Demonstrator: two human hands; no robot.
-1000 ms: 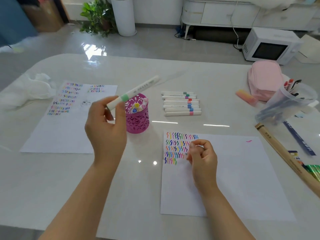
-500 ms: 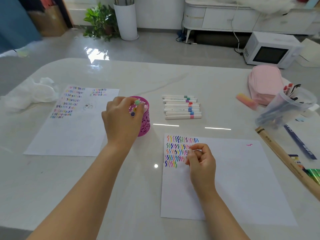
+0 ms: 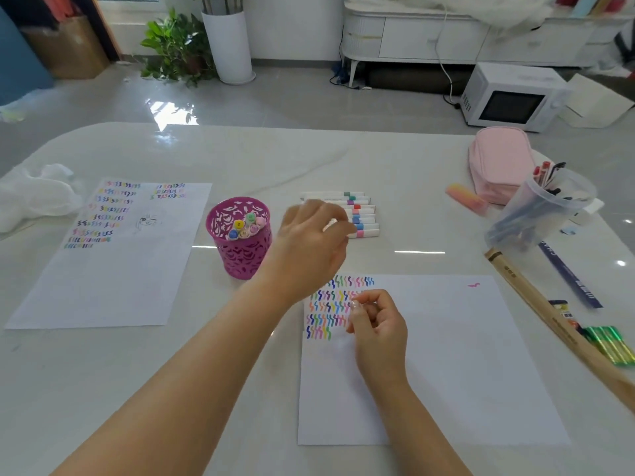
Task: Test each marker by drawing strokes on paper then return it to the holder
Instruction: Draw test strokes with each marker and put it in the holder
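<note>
Blurred left hand (image 3: 311,242), fingers loose, covers marker row (image 3: 361,214) at its left ends; right hand (image 3: 378,326) curled on paper (image 3: 446,355), grip unreadable; holder (image 3: 240,250) at left

A glossy pale grey floor (image 3: 292,97) fills the upper part of the frame, with a bright patch of reflected light (image 3: 171,113) at upper left. A leafy plant (image 3: 171,46) and a tall white cylinder (image 3: 226,46) stand by the white wall (image 3: 292,25) at top centre. At upper right, a white microwave (image 3: 512,97) sits on the floor before a white legged cabinet (image 3: 429,39).
</note>
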